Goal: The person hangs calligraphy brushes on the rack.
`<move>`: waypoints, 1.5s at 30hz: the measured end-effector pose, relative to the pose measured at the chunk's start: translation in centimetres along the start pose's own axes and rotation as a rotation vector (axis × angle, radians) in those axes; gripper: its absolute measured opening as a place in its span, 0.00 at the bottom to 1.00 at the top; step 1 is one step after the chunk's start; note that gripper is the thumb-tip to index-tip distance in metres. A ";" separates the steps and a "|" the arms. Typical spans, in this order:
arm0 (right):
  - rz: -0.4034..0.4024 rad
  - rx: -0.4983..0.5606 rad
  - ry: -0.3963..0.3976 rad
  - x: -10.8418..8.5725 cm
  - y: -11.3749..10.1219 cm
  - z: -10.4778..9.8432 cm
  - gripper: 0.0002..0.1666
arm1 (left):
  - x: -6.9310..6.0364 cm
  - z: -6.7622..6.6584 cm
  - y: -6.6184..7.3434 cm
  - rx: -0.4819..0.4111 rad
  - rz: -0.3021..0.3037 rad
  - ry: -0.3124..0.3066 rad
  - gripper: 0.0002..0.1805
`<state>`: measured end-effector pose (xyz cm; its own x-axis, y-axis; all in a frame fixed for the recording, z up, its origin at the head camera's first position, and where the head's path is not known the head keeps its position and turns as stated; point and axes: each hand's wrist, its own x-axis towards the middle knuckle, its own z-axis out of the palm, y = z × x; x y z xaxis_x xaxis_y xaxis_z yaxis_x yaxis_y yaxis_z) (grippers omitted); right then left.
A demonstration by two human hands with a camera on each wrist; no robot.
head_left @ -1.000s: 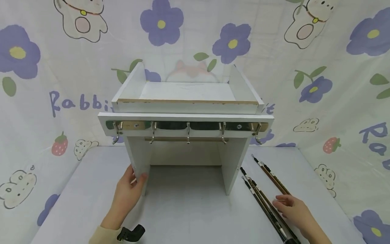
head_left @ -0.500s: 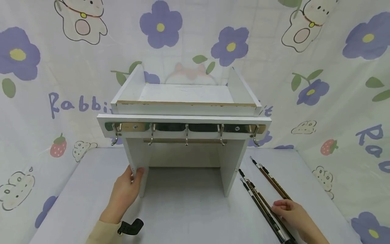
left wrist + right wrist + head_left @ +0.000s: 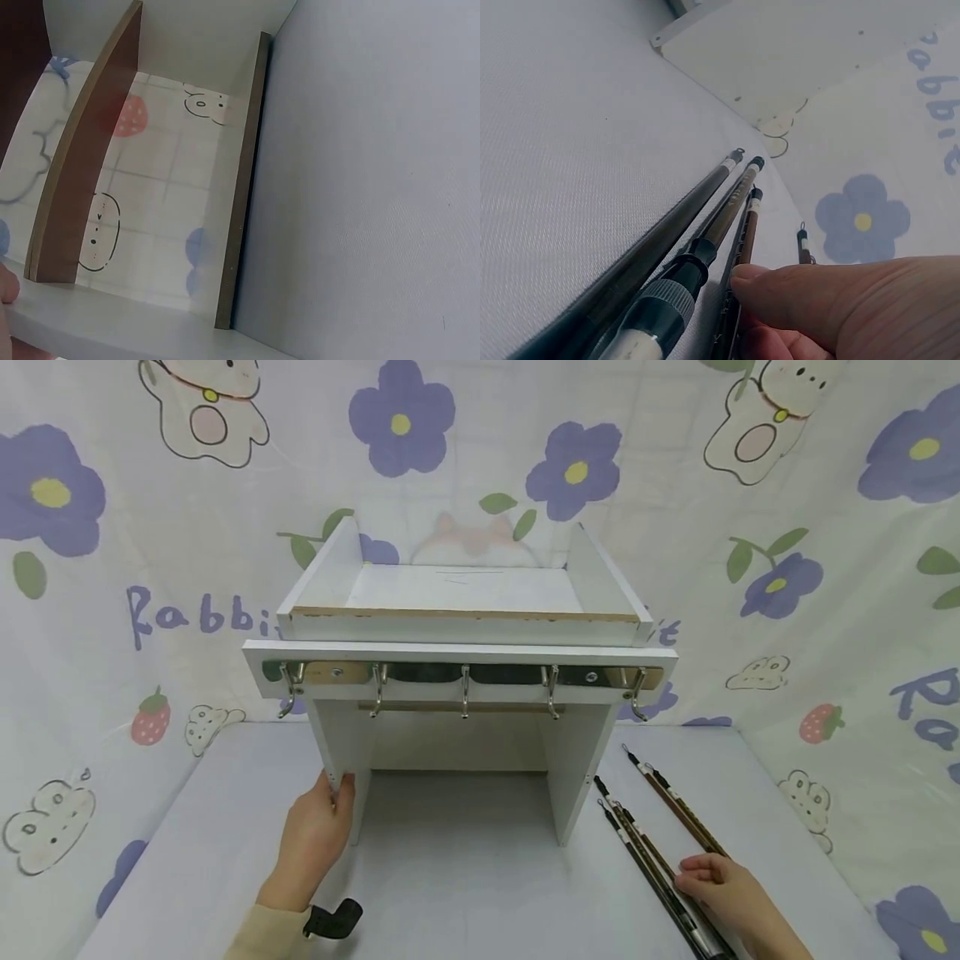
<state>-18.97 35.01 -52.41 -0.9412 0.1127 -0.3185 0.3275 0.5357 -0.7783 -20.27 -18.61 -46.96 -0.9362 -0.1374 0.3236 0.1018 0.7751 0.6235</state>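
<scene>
- Head: left hand [image 3: 307, 839] grips the front edge of the rack's left panel [image 3: 343, 743], thumb on the inner side, gap narrow, just the panel's thickness.
- Head: right hand [image 3: 727, 893] low on the right, thumb and fingers nearly together at the near brushes [image 3: 649, 877].
- Head: near brushes lie slanted on the counter [image 3: 465, 902], right of the rack [image 3: 465, 628], loop ends pointing at it. Far brushes [image 3: 675, 802] lie further right, roughly parallel, lower ends behind the right hand.
- Head: rack is white and upright on the counter, tray on top, hook strip [image 3: 423, 672] across the front with five hooks.
- Head: counter is white. Printed cloth [image 3: 480, 452] behind and at the sides: purple flowers, strawberries, cartoon animals, lettering. Beige sleeve [image 3: 268, 933] and black band [image 3: 335, 919] at the left wrist.
- Left wrist: only bits of the left hand at the lower left edge, against the panel; spread can't be judged here. Brown crossboard [image 3: 94, 150] spans the rack; cloth shows through the back, counter to the right.
- Right wrist: right hand's thumb and fingers pinch one brown brush [image 3: 745, 240]. Other brushes beside it, well off the rack. Counter has a fine weave.
</scene>
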 end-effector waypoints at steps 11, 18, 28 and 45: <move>0.003 -0.010 -0.007 -0.6 -0.4 0.1 0.28 | -0.6 0.2 -0.2 -0.009 0.008 0.025 0.21; -0.015 -0.033 0.010 -0.5 -0.3 0.3 0.24 | -0.6 0.2 -0.4 -0.003 0.010 0.028 0.21; -0.017 -0.082 0.033 -0.3 -0.3 0.6 0.23 | -0.6 0.2 -0.3 0.001 0.010 0.018 0.21; -0.060 -0.174 0.065 0.2 -0.5 0.9 0.18 | 0.0 0.0 0.3 -0.002 -0.020 -0.006 0.24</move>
<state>-19.25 34.05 -52.54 -0.9639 0.1270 -0.2339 0.2564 0.6789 -0.6880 -20.25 -18.38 -46.83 -0.9400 -0.1492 0.3069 0.0836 0.7712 0.6310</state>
